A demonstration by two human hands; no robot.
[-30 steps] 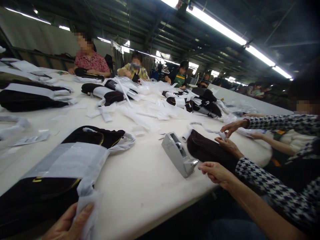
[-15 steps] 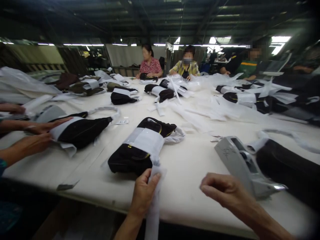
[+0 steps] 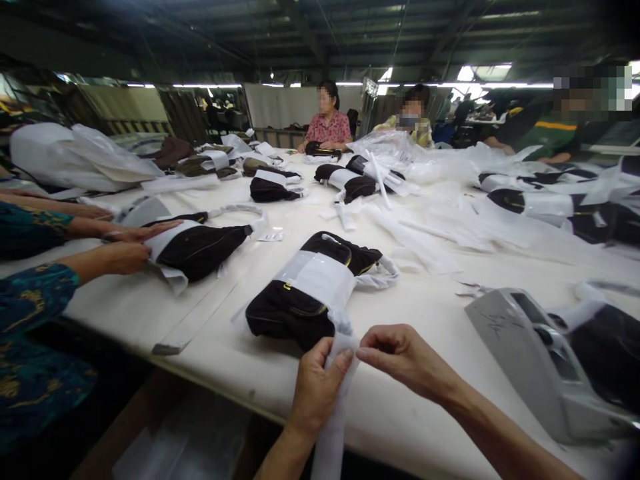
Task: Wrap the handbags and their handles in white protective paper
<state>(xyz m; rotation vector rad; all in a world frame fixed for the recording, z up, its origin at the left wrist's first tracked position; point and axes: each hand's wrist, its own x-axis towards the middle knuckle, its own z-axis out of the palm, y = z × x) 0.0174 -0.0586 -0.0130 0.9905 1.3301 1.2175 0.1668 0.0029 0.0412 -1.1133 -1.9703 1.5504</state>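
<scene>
The left hand (image 3: pixel 317 383) grips a white strip (image 3: pixel 331 437) between thumb and fingers, close to where it meets the wrapped end of a strap; the strip's loose length hangs down past the tabletop's (image 3: pixel 425 300) near edge. The right hand (image 3: pixel 407 360) is just beside it, thumb and forefinger pinched together at the strip's edge; whether anything thin is held between them, I cannot tell.

Just beyond the hands, the black bag (image 3: pixel 283 310) lies on the tabletop, a white band (image 3: pixel 317 273) around its middle and yellow trim showing. A white-wrapped strap (image 3: pixel 384 277) loops out from its right side.

To the right of the right hand, well apart from the bag, stands a grey tape dispenser (image 3: pixel 525 360) with marks on its side. A dark item (image 3: pixel 607 353) lies just beyond it.

To the left, a co-worker's hands (image 3: pixel 123 257) press white sheeting against a 2nd black bag (image 3: pixel 210 248).

Farther out, more banded bags (image 3: pixel 545 205) and loose white sheets (image 3: pixel 410 233) are spread about. 3 people are at the far side, 1 in a red patterned shirt (image 3: pixel 327 130).
</scene>
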